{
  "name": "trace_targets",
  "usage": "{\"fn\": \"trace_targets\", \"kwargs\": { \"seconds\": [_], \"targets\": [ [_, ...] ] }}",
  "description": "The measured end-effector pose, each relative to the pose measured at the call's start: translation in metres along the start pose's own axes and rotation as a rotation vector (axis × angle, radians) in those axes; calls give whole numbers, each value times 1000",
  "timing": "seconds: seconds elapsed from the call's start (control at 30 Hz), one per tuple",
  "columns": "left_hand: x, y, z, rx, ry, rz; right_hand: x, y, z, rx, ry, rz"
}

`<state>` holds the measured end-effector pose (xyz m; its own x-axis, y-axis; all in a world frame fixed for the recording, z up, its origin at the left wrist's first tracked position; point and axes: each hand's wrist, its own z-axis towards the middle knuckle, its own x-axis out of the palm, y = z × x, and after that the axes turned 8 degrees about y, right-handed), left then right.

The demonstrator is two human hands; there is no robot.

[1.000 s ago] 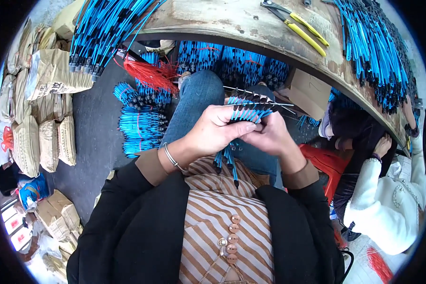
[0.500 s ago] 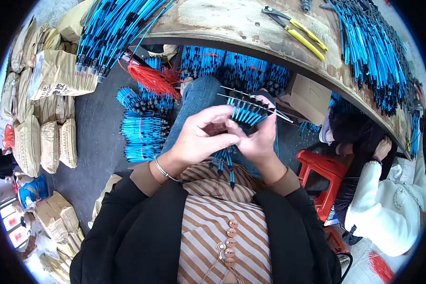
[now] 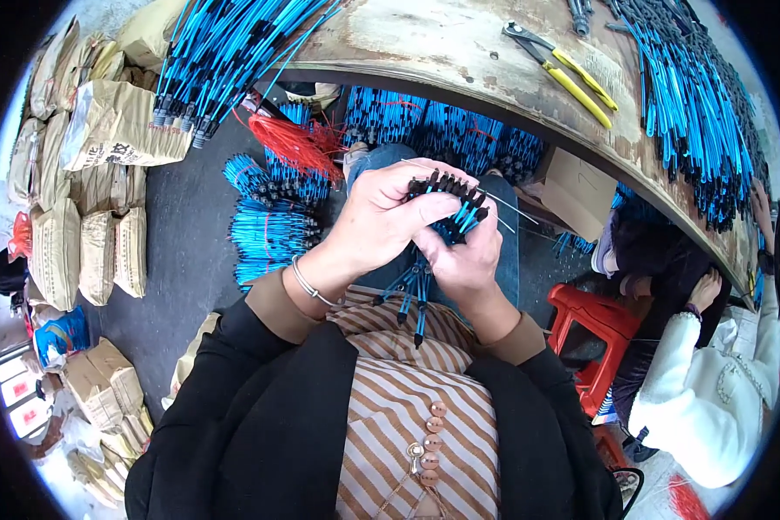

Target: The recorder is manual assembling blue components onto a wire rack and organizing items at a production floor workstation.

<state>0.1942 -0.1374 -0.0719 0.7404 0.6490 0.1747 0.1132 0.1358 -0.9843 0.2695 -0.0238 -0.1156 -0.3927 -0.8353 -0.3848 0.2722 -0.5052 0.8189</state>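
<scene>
Over my lap, a small bundle of blue rods with black ends is gripped between both hands. My left hand is closed on its left side, thumb lying across the row of black ends. Around the right side and underneath, my right hand is closed too. Thin metal rods stick out to the right beyond the bundle. Several blue and black ends hang loosely below my palms. My fingers hide the bundle's middle.
Ahead is a wooden table with yellow-handled pliers and piles of blue rods. Tied bundles and red strands lie left, near stacked sacks. A red stool and another person are at right.
My left hand has shifted up and over the bundle, its thumb now across the black ends. Less of the blue shows. The whole view has shifted slightly.
</scene>
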Motion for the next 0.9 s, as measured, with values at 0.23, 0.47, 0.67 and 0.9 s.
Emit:
{"fn": "trace_targets", "kwargs": {
  "seconds": [0.23, 0.47, 0.67, 0.9],
  "targets": [
    [-18, 0, 1, 182, -57, 140, 8, -3, 7, 102, 95, 2],
    [-36, -10, -11, 471, -143, 388, 13, 7, 3, 277, 91, 338],
    [-30, -13, -16, 526, -99, 339, 2, -1, -8, 325, 74, 195],
    [-38, -17, -26, 388, -25, 257, 5, 8, -5, 143, 84, 104]
  ]
}}
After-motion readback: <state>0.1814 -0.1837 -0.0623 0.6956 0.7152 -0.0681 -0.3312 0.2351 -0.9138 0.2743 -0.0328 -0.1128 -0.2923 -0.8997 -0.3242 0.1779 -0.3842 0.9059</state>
